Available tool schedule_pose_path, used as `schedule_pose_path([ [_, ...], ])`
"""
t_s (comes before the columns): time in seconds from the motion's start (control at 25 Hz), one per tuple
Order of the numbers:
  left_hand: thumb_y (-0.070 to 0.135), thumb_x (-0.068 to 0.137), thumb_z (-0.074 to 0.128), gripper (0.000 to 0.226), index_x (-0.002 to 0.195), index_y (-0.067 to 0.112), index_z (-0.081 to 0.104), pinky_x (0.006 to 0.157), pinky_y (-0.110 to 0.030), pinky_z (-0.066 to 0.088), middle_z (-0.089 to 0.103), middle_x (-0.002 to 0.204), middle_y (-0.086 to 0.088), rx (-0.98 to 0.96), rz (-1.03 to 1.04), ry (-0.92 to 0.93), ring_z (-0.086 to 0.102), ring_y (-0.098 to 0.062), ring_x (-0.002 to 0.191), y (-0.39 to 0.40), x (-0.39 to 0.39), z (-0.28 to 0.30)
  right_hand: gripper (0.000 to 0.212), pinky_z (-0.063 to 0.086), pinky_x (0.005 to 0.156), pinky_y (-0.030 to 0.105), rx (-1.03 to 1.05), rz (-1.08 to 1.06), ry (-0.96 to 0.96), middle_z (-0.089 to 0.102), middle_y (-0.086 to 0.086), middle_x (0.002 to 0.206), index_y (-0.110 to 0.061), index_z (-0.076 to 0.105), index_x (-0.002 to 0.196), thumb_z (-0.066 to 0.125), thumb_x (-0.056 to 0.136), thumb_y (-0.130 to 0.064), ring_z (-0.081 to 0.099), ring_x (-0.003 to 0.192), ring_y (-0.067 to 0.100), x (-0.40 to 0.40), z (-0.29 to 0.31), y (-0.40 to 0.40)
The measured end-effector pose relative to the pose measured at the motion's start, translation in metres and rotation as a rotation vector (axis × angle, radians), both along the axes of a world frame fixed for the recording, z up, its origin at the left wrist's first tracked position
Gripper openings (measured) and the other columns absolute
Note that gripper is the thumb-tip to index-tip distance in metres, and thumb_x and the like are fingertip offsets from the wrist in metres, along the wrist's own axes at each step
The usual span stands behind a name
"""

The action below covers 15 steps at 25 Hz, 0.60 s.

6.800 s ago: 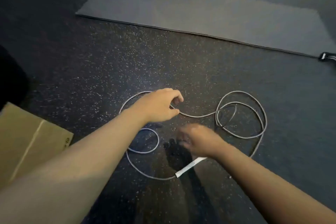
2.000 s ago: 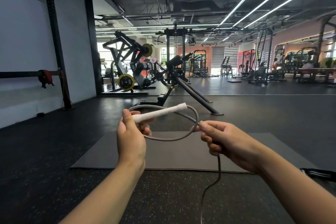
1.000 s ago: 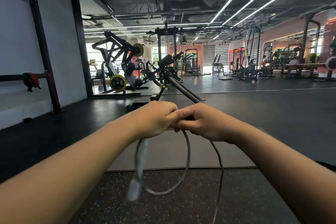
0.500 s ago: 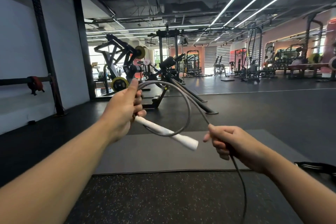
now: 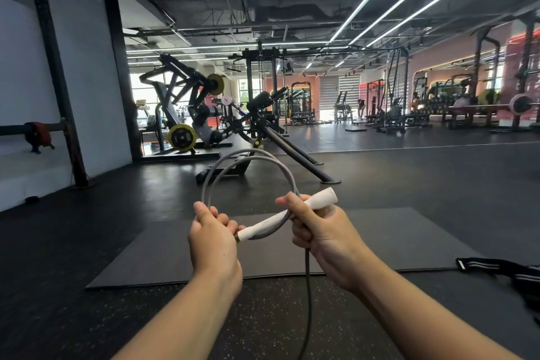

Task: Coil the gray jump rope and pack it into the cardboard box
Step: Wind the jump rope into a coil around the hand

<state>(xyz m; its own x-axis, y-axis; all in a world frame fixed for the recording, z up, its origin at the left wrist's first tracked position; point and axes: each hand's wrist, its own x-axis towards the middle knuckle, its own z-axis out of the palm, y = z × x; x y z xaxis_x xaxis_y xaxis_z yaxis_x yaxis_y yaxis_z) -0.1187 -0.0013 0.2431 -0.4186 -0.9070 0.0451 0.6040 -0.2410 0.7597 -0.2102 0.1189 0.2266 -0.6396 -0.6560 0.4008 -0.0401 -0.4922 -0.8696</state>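
The gray jump rope [image 5: 248, 159] stands in two round loops in front of me, held up at chest height. Its white handle [image 5: 320, 199] slants up to the right between my hands. My left hand [image 5: 211, 242] grips the bottom of the loops and the handle's lower end. My right hand [image 5: 321, 232] is closed around the handle and the rope beside it. The rest of the rope [image 5: 306, 301] hangs straight down from my right hand and runs out of the frame. The cardboard box is out of view.
A dark gray mat [image 5: 394, 242] lies on the black speckled floor under my hands. A black strap with white stripes [image 5: 496, 267] lies at the mat's right end. Weight machines [image 5: 204, 114] stand behind, with a white wall on the left.
My hands have come together lower down. A second loop has been added, the handle now tilts up to the right, and my right hand has closed on it.
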Motion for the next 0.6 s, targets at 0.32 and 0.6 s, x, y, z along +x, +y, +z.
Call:
schedule_pose_path([
  [0.32,0.023,0.087,0.074,0.079,0.148,0.035,0.024,0.108,-0.034,0.034,0.035,0.151,0.006,-0.932,0.126,-0.471,0.039,-0.014,0.139,-0.019,0.030,-0.001,0.025,0.024,0.053,0.025,0.424,0.031,0.509,0.033,-0.007,0.063,-0.011,0.057,0.085,0.063,0.101,-0.030,0.028,0.056,0.011,-0.022,0.042,0.037],
  [0.6,0.042,0.079,0.069,0.102,0.158,0.042,0.003,0.121,-0.053,0.016,-0.003,0.168,-0.005,-2.564,0.222,-0.699,0.000,-0.031,0.154,0.005,0.017,0.081,0.029,0.043,0.069,0.032,0.785,0.031,0.771,0.056,0.013,0.084,-0.015,0.071,0.093,0.073,0.091,-0.043,0.046,0.074,0.015,-0.012,0.068,0.036],
])
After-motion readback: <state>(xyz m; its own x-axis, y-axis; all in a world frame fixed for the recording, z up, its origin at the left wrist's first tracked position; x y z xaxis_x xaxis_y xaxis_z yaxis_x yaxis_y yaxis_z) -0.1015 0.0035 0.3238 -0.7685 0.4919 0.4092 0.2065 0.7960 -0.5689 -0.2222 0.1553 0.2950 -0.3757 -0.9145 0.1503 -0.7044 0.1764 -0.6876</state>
